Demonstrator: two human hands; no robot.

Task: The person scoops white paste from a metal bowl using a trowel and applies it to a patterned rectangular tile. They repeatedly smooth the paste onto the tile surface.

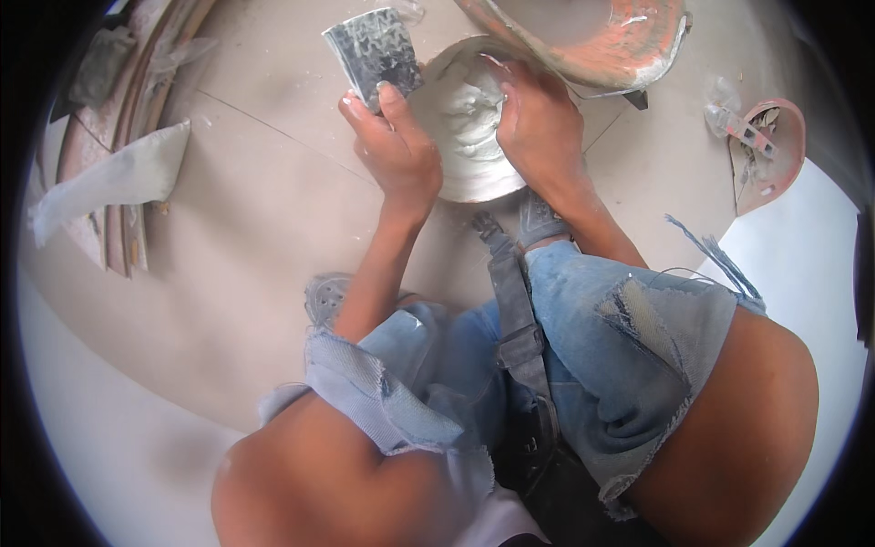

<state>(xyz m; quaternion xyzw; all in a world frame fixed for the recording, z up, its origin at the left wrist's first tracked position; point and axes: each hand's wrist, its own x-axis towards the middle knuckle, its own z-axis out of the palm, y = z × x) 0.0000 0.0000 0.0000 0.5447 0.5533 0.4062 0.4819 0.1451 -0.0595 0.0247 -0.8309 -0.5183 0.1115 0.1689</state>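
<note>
My left hand [392, 141] is closed round the lower end of a wide, flat putty knife [369, 47]. Its dark blade is smeared with white and points up and away from me. Just right of it stands a round bucket [483, 190] on the floor, with thick white putty [469, 128] inside. Over the bucket's right side, my right hand [542, 123] is closed with the fingers curled in above the putty. A thin, pale reddish edge [495, 62] shows by its fingertips; the rest of that object is hidden.
A large orange-rimmed tub [629, 68], coated with white, stands beyond the bucket. To the right lies a reddish scoop-shaped container [788, 150] with debris. Long strips [137, 128] and a pale sheet [137, 171] lie at the left. My shoes and a dangling black strap [519, 319] are nearby.
</note>
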